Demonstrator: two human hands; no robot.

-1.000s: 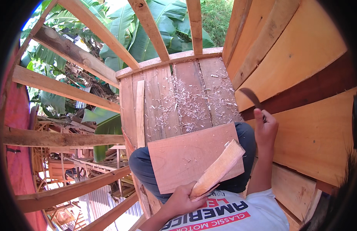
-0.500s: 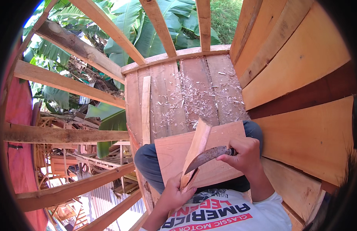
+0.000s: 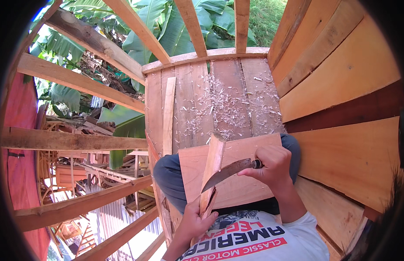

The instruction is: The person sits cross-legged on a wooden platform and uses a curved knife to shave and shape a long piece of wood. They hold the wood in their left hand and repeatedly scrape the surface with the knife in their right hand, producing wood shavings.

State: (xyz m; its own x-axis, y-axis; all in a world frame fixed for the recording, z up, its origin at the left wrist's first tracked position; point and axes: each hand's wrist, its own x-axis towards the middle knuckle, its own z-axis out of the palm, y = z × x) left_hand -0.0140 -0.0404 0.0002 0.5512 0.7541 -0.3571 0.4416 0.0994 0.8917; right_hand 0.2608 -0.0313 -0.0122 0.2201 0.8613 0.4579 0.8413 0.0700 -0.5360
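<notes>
My left hand (image 3: pixel 196 220) is closed round the lower end of a rough piece of wood (image 3: pixel 214 157), which slants up and away over my lap. In my right hand (image 3: pixel 271 165) is the dark handle of a knife (image 3: pixel 228 173) with a broad, curved, stained blade. Its blade lies across the wood, the tip just above my left hand. A dark split shows in the wood near that hand. Beneath both lies a flat wooden board (image 3: pixel 250 187) resting across my crossed legs.
Pale wood shavings (image 3: pixel 228 104) are scattered over the plank floor (image 3: pixel 158 104) ahead. A narrow wooden strip (image 3: pixel 169 113) lies on its left side. Wide planks (image 3: pixel 341 143) wall the right; spaced wooden bars (image 3: pixel 75 140) stand along the left and front, with banana leaves (image 3: pixel 176 35) beyond.
The piece of wood has turned a little more upright. The knife has slid slightly down and left along it, my right hand moving with it. The whole view has shifted a little.
</notes>
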